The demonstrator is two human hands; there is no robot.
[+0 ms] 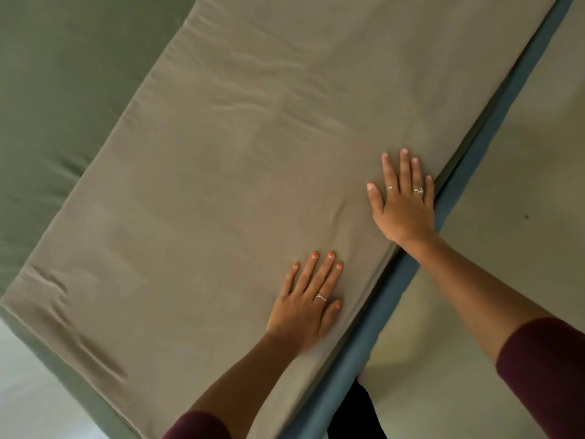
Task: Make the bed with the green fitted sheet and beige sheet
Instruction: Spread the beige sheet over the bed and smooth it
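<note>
While flat, both hands [354, 258] press beige sheet [221, 185].

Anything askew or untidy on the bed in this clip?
Mostly tidy. The beige sheet is bunched into creases near its lower-left corner, and fainter ripples run across its upper part. Both hands, left and right, lie flat on it.

Beige sheet [240, 172] spread flat, slightly wrinkled, over green fitted sheet [63, 90].
</note>
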